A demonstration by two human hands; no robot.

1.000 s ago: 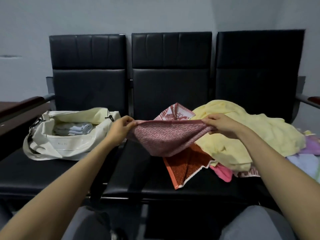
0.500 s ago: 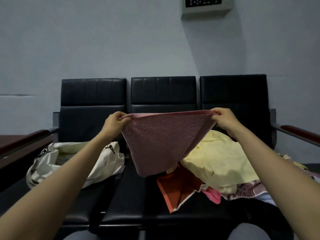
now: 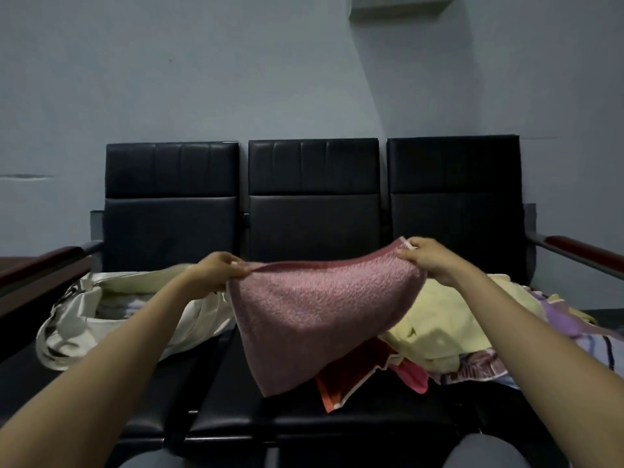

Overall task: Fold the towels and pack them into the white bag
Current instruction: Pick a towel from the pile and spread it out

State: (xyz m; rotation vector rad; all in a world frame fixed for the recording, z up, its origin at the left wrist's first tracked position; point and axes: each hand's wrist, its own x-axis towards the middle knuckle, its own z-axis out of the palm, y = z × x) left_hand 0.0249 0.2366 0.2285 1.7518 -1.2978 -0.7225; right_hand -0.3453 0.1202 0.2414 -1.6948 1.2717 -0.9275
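Observation:
A pink towel [image 3: 320, 315] hangs spread in the air above the middle seat, its lower corner pointing down. My left hand [image 3: 216, 271] pinches its upper left corner and my right hand [image 3: 429, 258] pinches its upper right corner, held slightly higher. The white bag [image 3: 84, 319] lies open on the left seat, partly hidden by my left forearm, with folded pale cloth inside. A heap of loose towels sits on the right seats: a yellow towel [image 3: 445, 319], an orange one [image 3: 351, 376], a bright pink one [image 3: 412, 376] and purple striped ones [image 3: 567, 315].
A black three-seat bench [image 3: 310, 204] stands against a grey wall. Dark red armrests [image 3: 587, 251] stick out at both ends. My knees [image 3: 483, 454] show at the bottom edge. A white box [image 3: 401, 3] hangs on the wall above.
Both hands lifted the pink towel off the pile and spread it wide. Since half a second ago they have lowered a little, the left hand ending lower than the right. The camera tilted up.

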